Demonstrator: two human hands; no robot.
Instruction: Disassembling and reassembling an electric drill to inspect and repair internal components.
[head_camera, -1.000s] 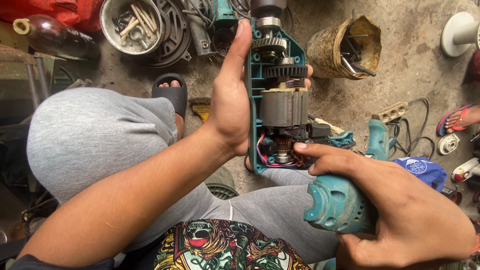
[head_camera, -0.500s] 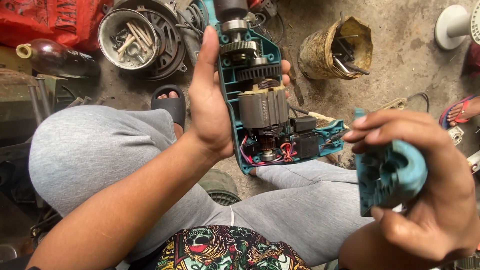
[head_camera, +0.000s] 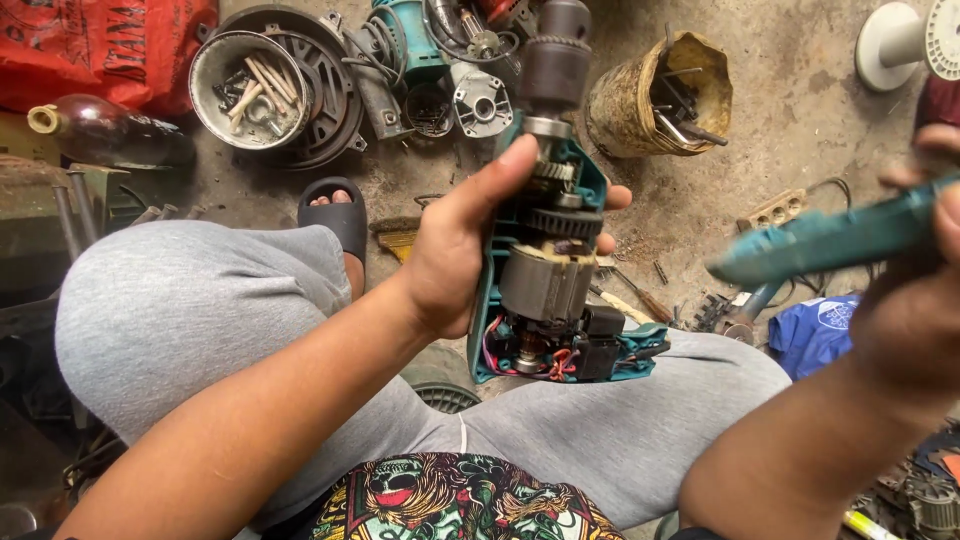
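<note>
My left hand (head_camera: 455, 245) grips an opened teal electric drill (head_camera: 548, 280) upright over my lap, thumb along its left edge. Inside the open half-shell I see gears, the motor armature, a black switch and red wires; a dark chuck (head_camera: 553, 55) tops it. My right hand (head_camera: 915, 300) is raised at the right edge and holds the drill's teal cover half (head_camera: 830, 240), blurred and turned edge-on, well apart from the drill body.
A metal bowl of bolts (head_camera: 250, 85) sits in a round motor housing at top left, beside a red bag (head_camera: 100, 45). More tool parts (head_camera: 440, 60) lie behind the drill. A dirty bucket of tools (head_camera: 660, 95), a white spool (head_camera: 905, 40), a screwdriver (head_camera: 640, 295) and a blue cloth (head_camera: 815, 335) are to the right.
My right hand has pulled the teal cover half off the drill's handle and carried it up and to the right. The left hand keeps the drill body upright.
</note>
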